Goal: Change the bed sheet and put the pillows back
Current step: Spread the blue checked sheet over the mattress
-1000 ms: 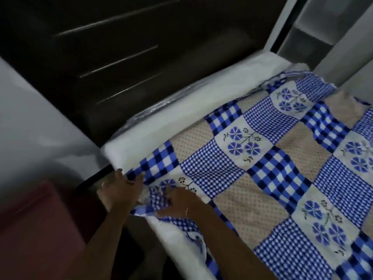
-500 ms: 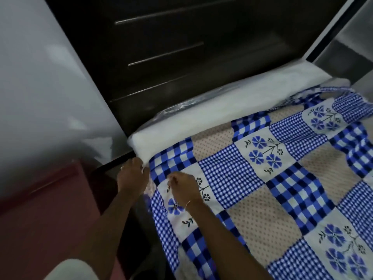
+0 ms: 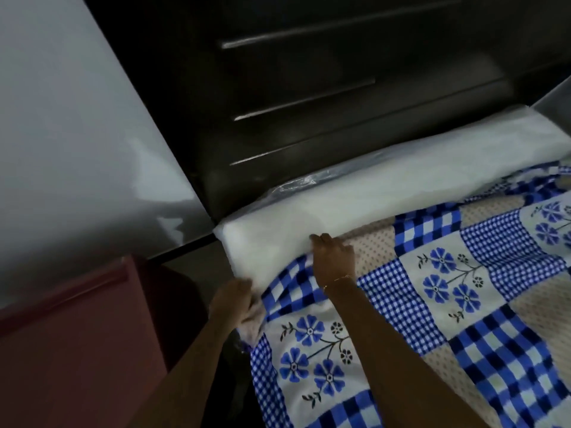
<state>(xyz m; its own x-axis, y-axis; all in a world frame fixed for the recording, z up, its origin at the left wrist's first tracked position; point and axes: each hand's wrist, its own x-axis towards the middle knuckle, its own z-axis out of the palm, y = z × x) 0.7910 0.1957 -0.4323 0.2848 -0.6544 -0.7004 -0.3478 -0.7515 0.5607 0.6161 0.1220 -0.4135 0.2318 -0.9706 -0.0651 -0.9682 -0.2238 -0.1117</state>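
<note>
A blue, white and beige patchwork bed sheet (image 3: 438, 304) with flower squares covers most of the white mattress (image 3: 355, 196). A bare strip of mattress shows along the headboard and at the near-left corner. My left hand (image 3: 236, 301) grips a bunched fold of the sheet at the mattress's left side edge. My right hand (image 3: 333, 254) rests on the sheet's top edge, its fingertips curled down on the fabric where it meets the bare mattress. No pillows are in view.
A dark headboard (image 3: 324, 97) with horizontal grooves stands behind the mattress. Clear plastic wrap (image 3: 296, 188) shows along the mattress's far edge. A grey wall (image 3: 71, 143) is at the left, and a reddish-brown cabinet (image 3: 71, 344) stands close to the bed's left side.
My right hand has moved up the sheet toward the headboard. My left hand has slid down the mattress's side, gathering the sheet. More bare mattress shows at the corner.
</note>
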